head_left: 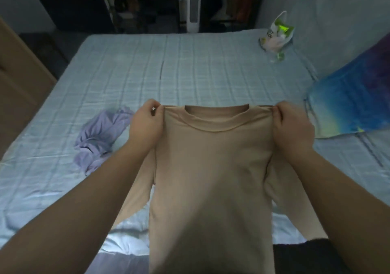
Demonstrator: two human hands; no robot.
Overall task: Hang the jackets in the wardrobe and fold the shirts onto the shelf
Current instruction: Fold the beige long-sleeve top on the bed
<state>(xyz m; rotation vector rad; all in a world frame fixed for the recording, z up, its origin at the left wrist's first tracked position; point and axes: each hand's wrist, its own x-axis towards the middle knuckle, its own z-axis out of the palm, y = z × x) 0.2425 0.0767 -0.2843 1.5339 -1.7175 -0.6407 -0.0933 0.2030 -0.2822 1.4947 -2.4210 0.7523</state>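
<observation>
A beige long-sleeved shirt (211, 178) hangs in front of me over the bed, stretched flat between my hands. My left hand (145, 124) pinches its left shoulder seam. My right hand (292, 126) grips the right shoulder. Both sleeves dangle down behind my forearms. A crumpled lilac garment (101, 138) lies on the bed to the left of my left hand. Beyond the bed, an open dark wardrobe (238, 1) holds hanging clothes.
The bed (190, 67) has a pale blue checked sheet. A blue and purple pillow (354, 100) lies at the right, a white and green plastic bag (276, 35) at the far right corner. A black cloth (295, 254) sits low right. A brown cabinet (19, 88) stands left.
</observation>
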